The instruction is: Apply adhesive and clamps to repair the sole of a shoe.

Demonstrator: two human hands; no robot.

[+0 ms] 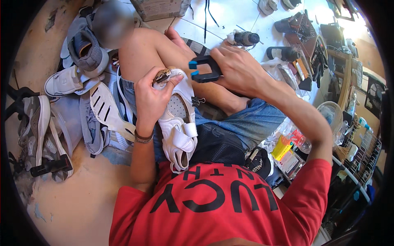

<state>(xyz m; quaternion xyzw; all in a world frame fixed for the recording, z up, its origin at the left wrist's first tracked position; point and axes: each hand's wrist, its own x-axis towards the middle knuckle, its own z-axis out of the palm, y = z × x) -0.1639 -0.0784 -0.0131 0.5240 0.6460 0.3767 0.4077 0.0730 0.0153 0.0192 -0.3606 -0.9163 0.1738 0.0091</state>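
White shoe (179,119) sits in the lap, toe at 12 o'clock, heel at 6, sole down, perforated grey insole showing. Left hand (152,95) is on the toe from 10 o'clock, fingers closed in a pinch, thumb on the white upper, with a small tan-and-dark piece (163,75) at the fingertips; can't tell what that is. Right hand (234,65) comes in from 2 o'clock, fingers curled around a black clamp (211,73) with blue pads; part of the grip is hidden. Clamp jaws stand apart, gap facing 9, just beside the toe; can't tell if they touch it. Binder clip (198,101) bites the shoe's edge on the 3 o'clock side. Around the shoe: grey sneaker (88,53) at 10, slotted sole (107,107) at 9, black-handled tool (51,165) at 8, cardboard box (160,10) at 12, dark bottle (248,39) at 1, fan (331,115) at 3.
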